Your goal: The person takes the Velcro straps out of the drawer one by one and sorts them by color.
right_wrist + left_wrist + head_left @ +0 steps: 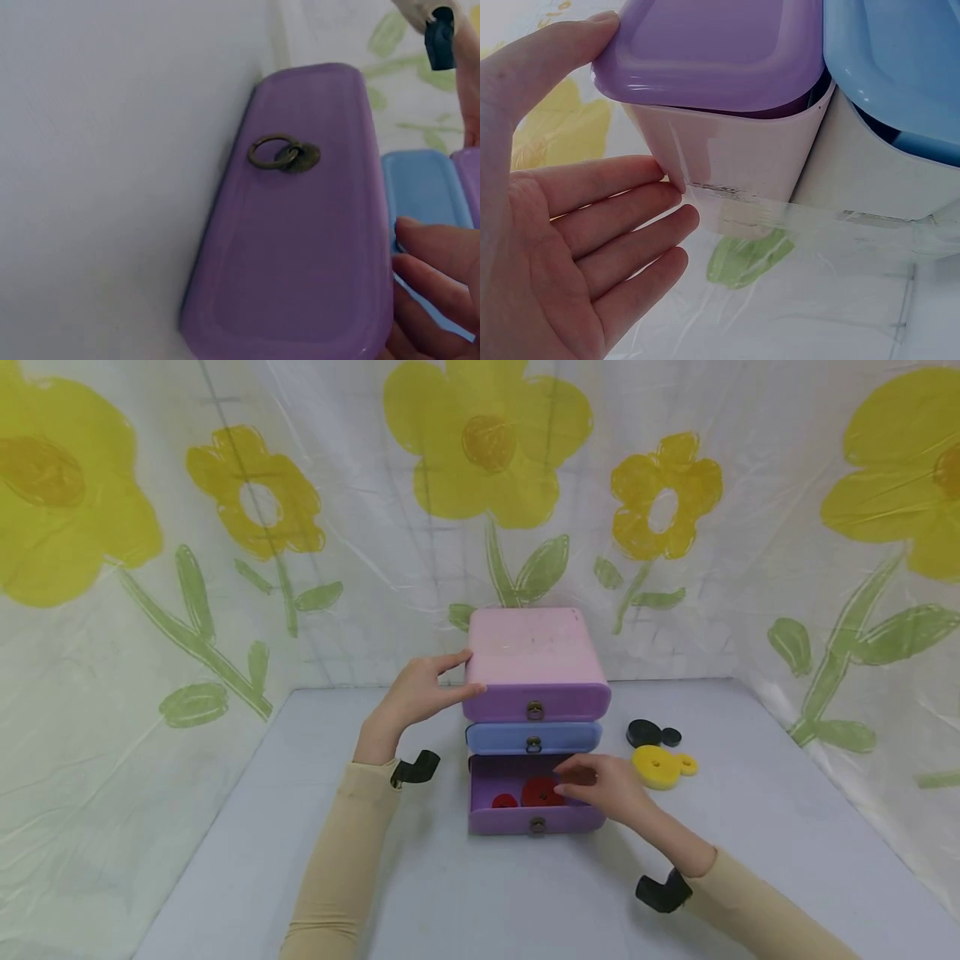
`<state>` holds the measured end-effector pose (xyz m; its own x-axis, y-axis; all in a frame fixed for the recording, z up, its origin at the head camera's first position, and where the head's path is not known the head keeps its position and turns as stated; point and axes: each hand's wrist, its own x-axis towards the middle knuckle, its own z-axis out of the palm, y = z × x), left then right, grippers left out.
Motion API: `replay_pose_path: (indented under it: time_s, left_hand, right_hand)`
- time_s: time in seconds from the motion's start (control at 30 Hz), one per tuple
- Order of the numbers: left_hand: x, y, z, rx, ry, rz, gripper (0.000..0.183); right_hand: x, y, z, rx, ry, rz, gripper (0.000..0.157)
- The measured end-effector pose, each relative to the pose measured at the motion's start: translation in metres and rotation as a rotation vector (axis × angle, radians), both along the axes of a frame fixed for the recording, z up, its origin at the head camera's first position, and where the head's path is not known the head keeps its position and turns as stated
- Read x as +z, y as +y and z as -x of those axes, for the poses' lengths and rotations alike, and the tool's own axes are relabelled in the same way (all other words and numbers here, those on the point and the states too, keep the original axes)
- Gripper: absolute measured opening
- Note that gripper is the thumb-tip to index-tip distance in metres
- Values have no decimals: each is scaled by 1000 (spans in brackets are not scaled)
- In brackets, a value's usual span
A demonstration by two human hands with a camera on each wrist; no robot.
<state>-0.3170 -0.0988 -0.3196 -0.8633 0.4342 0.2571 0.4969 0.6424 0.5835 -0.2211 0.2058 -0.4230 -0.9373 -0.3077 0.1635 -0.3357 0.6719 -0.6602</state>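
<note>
A small chest with three stacked drawers, its top (532, 643) pink, stands at the middle of the table. My left hand (422, 693) steadies its upper left corner, thumb on the front edge of the purple top drawer (720, 52) and nearly straight fingers along the side. The blue middle drawer (558, 738) is pushed in. Pulled out below it, the purple bottom drawer (498, 821) holds a large red disc (538, 792) and a small red disc (504, 801). Over that drawer's right side is my right hand (611, 787), thumb and fingers loosely bent and parted beside the large red disc.
To the right of the chest lie a large black disc (642, 732), a small black disc (671, 737), a large yellow disc (655, 767) and a small yellow disc (686, 765). A flower-printed plastic sheet (405, 577) hangs behind the white table (465, 893).
</note>
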Motion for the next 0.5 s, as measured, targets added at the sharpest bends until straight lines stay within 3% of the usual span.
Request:
replay_pose_path:
  time_s: [0.37, 0.5]
  left_hand:
    - [0, 1, 1, -8, 11, 0, 75]
    - [0, 0, 0, -4, 17, 5, 75]
  right_hand:
    - [-11, -4, 20, 106, -73, -65, 34]
    - [-14, -5, 24, 142, -55, -107, 38]
